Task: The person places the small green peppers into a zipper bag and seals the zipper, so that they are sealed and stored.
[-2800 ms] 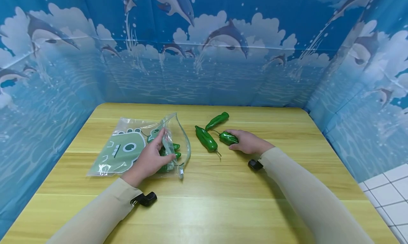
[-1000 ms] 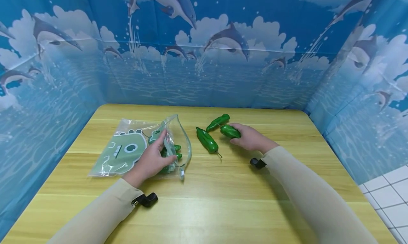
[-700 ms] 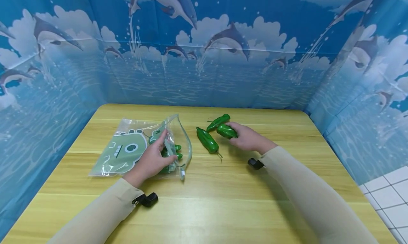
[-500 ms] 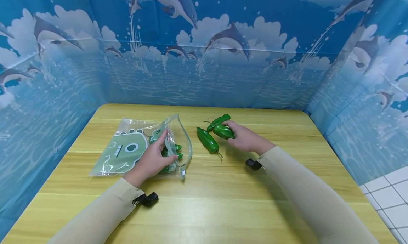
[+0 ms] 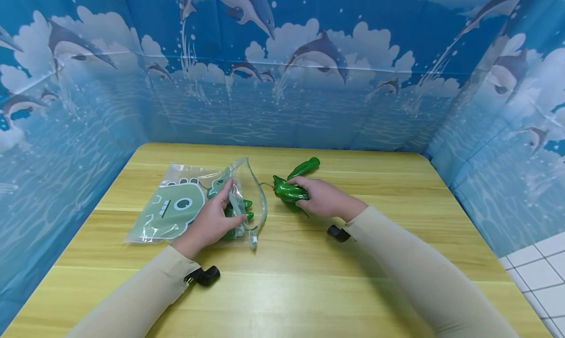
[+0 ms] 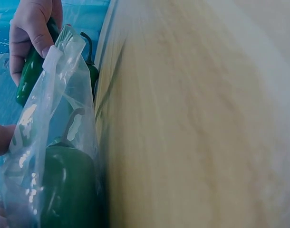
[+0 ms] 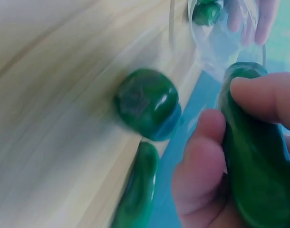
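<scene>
My left hand (image 5: 207, 222) grips the clear zip bag (image 5: 176, 169), printed with a green cartoon monster, its thumb and fingers spread wide at the gaping mouth. Inside the bag lie green peppers (image 5: 248, 204); one pepper (image 6: 69, 185) shows large in the left wrist view. My right hand (image 5: 324, 198) holds a glossy green pepper (image 7: 259, 161) between thumb and fingers, its thin stem pointing toward the bag mouth. In the head view this pepper overlaps a second pepper (image 7: 147, 102) lying on the table. A third, narrower pepper (image 5: 305, 166) rests farther back.
The wooden table (image 5: 282, 289) ends at a blue dolphin-print curtain (image 5: 282, 107) behind and at both sides. A zip slider (image 5: 253, 240) sits at the near corner of the bag mouth. White tiles (image 5: 538, 269) show beyond the right edge.
My right hand has lifted the pepper off the table and carried it left, from beside the other peppers to over the nearer one. The left hand and bag stay in place.
</scene>
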Demonstrator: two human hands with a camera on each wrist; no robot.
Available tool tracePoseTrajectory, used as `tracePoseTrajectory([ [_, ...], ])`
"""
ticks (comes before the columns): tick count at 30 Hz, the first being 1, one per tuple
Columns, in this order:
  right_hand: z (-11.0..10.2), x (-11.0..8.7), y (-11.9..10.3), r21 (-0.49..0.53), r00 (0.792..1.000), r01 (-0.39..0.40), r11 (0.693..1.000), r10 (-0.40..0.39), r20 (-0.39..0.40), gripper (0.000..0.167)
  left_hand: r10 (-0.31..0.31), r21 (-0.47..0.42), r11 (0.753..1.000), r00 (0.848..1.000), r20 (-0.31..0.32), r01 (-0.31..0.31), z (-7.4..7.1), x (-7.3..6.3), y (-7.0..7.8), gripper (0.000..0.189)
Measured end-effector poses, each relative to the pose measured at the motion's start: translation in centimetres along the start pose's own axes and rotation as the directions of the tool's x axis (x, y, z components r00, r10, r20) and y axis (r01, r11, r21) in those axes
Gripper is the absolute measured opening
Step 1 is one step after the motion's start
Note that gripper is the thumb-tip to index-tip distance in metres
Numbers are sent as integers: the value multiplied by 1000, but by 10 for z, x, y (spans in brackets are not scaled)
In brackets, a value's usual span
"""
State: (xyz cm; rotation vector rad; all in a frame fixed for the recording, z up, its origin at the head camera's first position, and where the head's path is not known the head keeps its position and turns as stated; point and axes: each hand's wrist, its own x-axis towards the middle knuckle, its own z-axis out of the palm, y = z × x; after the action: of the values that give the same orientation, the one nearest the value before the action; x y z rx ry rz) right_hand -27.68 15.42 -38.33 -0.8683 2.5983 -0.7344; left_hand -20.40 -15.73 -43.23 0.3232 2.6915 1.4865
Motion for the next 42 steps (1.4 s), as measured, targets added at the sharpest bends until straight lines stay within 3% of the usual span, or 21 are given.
tracePoseTrajectory([
  [17,12,8,-17,-162,998,10,987,0,62,53,0,-5,1000,1000,2,0,0,1,-2,109],
  [42,26,27,-33,-237,997,3,971,17,81,54,-6,8,1000,1000,5,6,-1,0,1,109],
])
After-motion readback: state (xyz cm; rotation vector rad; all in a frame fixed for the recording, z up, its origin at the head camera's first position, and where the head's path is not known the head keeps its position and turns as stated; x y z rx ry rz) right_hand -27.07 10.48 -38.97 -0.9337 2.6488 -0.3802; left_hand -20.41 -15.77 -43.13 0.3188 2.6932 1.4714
